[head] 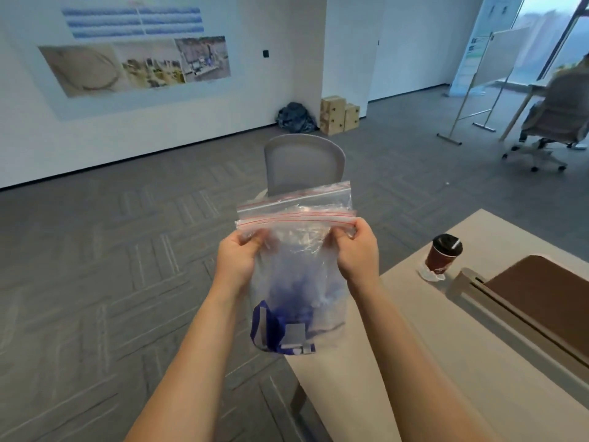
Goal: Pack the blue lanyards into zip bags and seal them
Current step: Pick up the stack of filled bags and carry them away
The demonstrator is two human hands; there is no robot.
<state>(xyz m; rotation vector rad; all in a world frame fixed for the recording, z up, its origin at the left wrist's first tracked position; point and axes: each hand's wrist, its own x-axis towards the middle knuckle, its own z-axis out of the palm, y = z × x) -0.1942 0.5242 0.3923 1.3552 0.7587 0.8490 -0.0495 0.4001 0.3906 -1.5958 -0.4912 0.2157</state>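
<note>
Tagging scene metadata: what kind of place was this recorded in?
Most likely an open office or meeting area: grey carpet tiles, an office chair at a pale table, and a freestanding whiteboard near the windows.

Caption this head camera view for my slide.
The left hand and right hand pinch a zip bag with blue lanyards inside.

One cam, head-worn, wide-angle. Faces fwd & down along both forearms. Left hand & right hand sit close, mid-frame, w/ the bag above the worktop's left corner. Worktop fills lower right; floor, chair & wall lie beyond.
</note>
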